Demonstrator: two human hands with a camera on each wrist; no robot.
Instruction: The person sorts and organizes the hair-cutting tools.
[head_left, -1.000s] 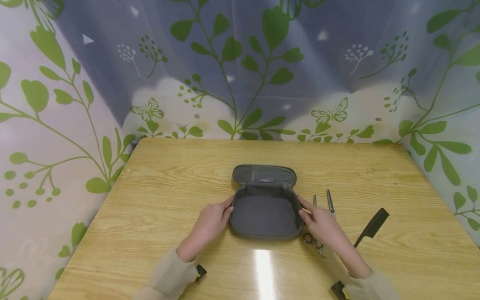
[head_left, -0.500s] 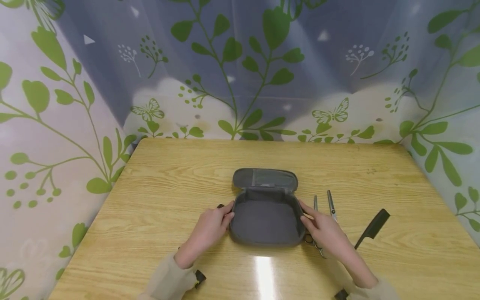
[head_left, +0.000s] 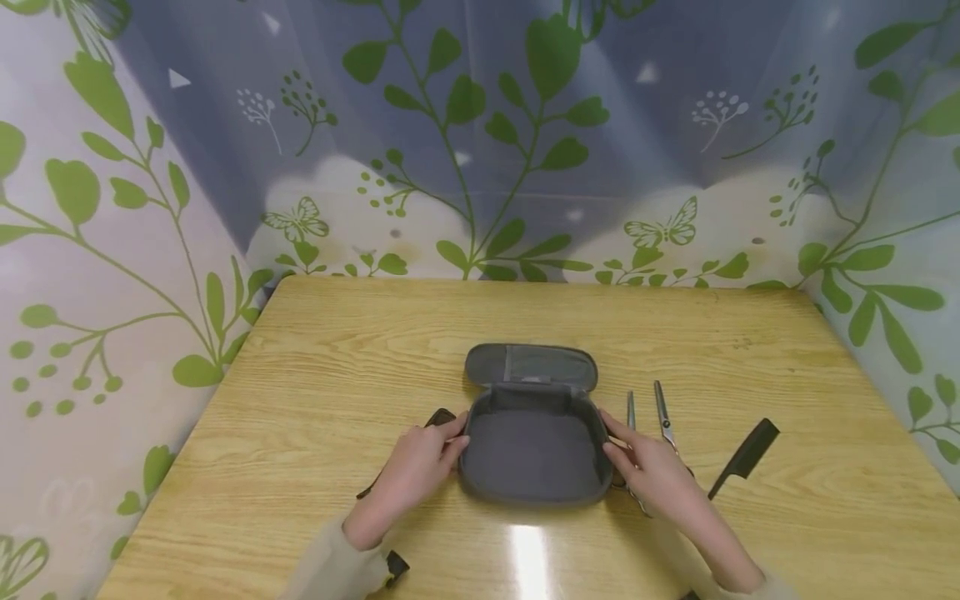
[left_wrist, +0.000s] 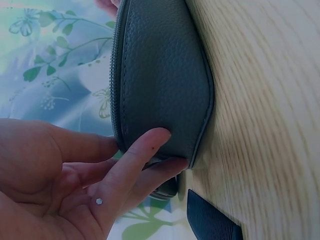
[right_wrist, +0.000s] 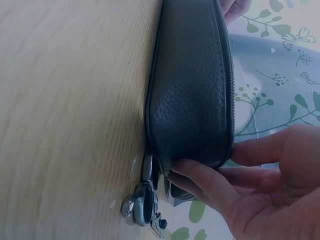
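Observation:
A dark grey zippered case (head_left: 536, 454) lies with its lid (head_left: 531, 365) folded back on the far side; its inside shows bare. My left hand (head_left: 420, 467) pinches the left wall, thumb at the zipper edge and fingers against the pebbled outer side (left_wrist: 160, 75). On the opposite wall, my right hand (head_left: 656, 471) pinches in the same way. Scissors (head_left: 666, 421) and a second slim pair (head_left: 631, 408) lie beside the right hand, which partly covers them. Partly under the left hand is a dark comb (head_left: 441, 416), its ribbed end (left_wrist: 212, 217) showing in the left wrist view.
A black comb with a thin tail (head_left: 748, 454) lies on the wooden table (head_left: 337, 333), right of the scissors. Leaf-patterned curtains (head_left: 480, 167) stand along the back and both sides of the table.
Both hands have drawn the case a little toward me. More of the comb near the left hand now shows. The scissors and right comb have stayed put.

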